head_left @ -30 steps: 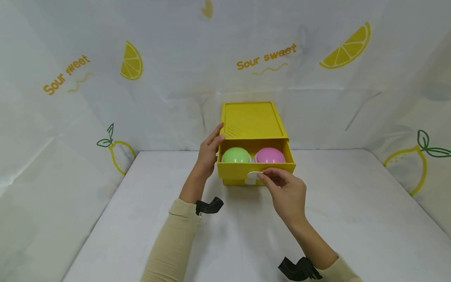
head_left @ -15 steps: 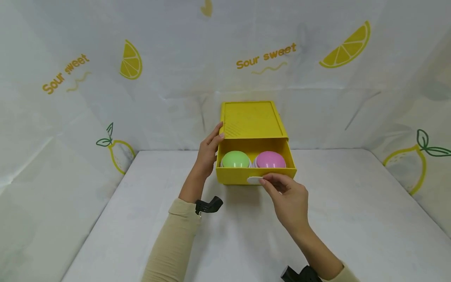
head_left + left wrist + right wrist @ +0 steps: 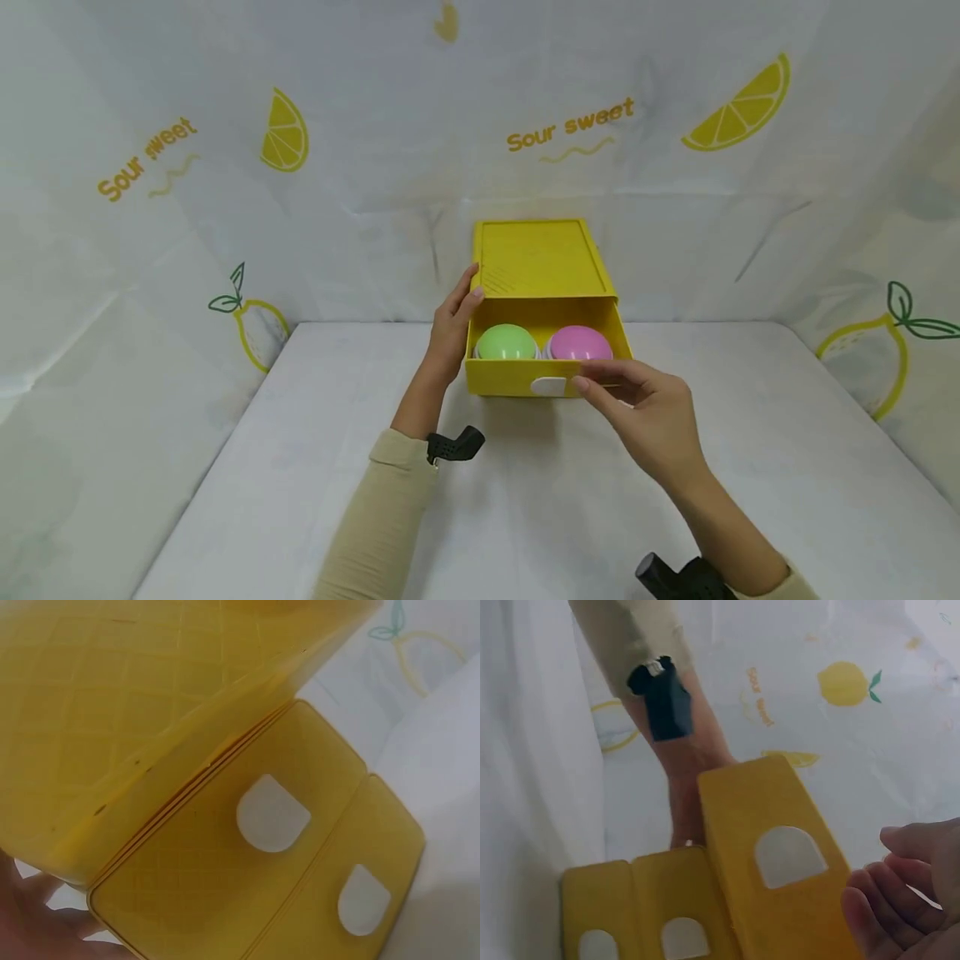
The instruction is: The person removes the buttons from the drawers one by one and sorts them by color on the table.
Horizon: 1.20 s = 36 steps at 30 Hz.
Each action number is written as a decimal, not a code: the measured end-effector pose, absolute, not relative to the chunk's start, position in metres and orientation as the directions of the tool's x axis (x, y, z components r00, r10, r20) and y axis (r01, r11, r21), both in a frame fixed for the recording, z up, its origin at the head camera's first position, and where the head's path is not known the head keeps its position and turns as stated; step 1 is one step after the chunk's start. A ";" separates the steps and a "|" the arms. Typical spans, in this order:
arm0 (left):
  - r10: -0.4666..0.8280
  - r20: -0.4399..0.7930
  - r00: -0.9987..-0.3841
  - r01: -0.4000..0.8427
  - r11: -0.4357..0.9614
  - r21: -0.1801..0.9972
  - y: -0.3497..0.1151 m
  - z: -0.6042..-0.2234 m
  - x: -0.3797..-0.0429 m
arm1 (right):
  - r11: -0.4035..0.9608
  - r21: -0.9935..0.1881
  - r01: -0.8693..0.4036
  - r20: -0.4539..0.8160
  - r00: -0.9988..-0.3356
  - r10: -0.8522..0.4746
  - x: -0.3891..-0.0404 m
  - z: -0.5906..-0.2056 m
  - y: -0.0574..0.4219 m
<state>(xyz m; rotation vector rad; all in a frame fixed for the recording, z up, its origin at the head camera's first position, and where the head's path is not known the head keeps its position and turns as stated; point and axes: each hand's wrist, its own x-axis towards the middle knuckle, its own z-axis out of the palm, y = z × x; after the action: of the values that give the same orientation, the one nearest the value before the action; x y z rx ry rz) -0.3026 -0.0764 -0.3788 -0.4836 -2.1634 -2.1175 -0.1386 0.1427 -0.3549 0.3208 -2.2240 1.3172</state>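
Observation:
A yellow drawer box [image 3: 536, 258] stands at the back of the table, its top drawer [image 3: 498, 379] pulled out. Inside lie a green domed thing [image 3: 507, 342] and a pink domed thing [image 3: 581, 342], both with white rims. My left hand [image 3: 447, 333] rests against the box's left side, fingertips near its top edge. My right hand [image 3: 660, 421] is at the drawer front's right, fingers loosely bent and holding nothing. In the right wrist view it is apart from the white handle [image 3: 789, 856]. Beneath, two pushed-in drawers [image 3: 334, 877] show in the left wrist view.
The box stands on a white-covered table [image 3: 360, 367]. Behind it hangs a white cloth [image 3: 390, 150] printed with lemons and lettering. Each wrist wears a black camera mount, the left one [image 3: 457, 444] close over the table.
The top drawer has slid out toward me, the green and pink things with it. My right hand has let go of the white handle and moved right. My left hand stays at the box's side.

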 end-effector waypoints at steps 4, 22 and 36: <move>0.173 0.265 -0.949 0.271 0.016 0.962 -0.076 -0.380 -0.304 | 0.542 -0.681 -0.492 0.589 -0.808 0.007 -0.145 -0.327 0.158; 0.168 0.276 -0.946 0.279 -0.006 0.960 -0.074 -0.381 -0.301 | 0.607 -0.725 -0.327 0.184 -0.940 -0.287 -0.225 -0.303 0.185; 0.257 0.259 -0.931 0.263 -0.020 0.965 -0.078 -0.382 -0.300 | 0.736 -0.510 -0.445 0.150 -0.889 -0.433 -0.229 -0.297 0.180</move>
<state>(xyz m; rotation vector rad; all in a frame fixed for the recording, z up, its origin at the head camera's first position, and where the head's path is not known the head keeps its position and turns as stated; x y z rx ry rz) -0.2997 -0.0785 -0.3817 -0.5826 -2.1961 -2.1632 -0.2286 0.1804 -0.2968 0.7354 -2.9077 0.8627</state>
